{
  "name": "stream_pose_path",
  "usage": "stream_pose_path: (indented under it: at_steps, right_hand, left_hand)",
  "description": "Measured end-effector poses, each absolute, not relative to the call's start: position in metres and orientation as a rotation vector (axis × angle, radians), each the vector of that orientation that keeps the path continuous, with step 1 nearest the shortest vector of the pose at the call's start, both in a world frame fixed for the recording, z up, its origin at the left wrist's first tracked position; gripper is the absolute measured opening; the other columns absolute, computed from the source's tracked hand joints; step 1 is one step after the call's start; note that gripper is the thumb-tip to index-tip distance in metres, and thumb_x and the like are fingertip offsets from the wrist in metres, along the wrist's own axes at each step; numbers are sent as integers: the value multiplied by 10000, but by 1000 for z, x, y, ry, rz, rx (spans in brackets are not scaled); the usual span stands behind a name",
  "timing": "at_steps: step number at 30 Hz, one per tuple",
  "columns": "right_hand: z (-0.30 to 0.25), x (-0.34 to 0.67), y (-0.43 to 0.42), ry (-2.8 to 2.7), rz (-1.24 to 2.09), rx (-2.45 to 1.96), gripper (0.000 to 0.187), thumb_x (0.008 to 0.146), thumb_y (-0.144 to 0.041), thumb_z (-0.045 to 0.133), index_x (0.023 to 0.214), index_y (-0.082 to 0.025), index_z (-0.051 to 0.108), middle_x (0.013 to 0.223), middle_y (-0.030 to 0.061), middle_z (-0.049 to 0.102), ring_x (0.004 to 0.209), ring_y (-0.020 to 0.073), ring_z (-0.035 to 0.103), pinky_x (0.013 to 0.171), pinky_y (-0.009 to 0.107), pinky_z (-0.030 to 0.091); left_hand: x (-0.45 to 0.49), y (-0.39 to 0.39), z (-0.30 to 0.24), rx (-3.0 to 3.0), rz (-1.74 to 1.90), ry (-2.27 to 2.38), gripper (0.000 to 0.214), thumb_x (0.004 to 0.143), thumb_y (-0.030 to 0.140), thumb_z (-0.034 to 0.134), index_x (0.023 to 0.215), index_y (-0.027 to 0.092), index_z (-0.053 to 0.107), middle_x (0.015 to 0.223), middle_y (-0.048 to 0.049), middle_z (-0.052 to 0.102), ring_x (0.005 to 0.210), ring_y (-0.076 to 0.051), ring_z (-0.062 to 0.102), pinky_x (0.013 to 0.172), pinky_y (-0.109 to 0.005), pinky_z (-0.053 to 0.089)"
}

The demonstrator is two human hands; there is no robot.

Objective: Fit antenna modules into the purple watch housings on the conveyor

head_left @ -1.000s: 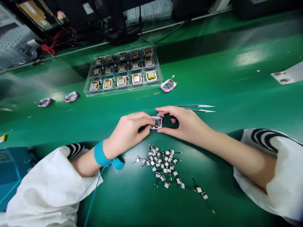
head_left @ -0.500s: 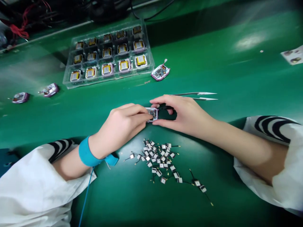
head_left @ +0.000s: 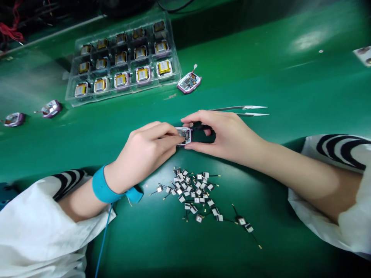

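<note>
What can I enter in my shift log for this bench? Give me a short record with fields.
left hand: resting on a pink-rimmed circuit unit, holding it from the left
right hand: gripping the same unit from the right
left wrist: blue strap
beyond the hands: steel tweezers; clear plastic tray of yellow-labelled batteries
below the hands: loose pile of small square antennas with leads
surface: green bench mat
</note>
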State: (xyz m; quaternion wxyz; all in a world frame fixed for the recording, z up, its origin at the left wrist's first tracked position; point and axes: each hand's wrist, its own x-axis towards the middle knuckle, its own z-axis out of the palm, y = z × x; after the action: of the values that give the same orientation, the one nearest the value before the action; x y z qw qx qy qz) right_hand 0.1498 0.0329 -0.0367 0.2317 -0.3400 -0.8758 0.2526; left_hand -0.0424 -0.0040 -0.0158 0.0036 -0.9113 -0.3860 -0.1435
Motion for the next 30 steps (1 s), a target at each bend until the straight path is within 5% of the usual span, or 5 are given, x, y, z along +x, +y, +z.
stream_pose_path:
  at_steps: [30]
  right_hand:
    - [-36,149,32,-2407,714,-993,380,704,-370,603,1035,-194,542,996,-16,613,861,150,587,730,271,443]
  left_hand:
    - [-38,-5,-18,-2821,-418,-1273,207,855,227,425,875,210,630,861,-5,615,775,-139,564,670,-245,462]
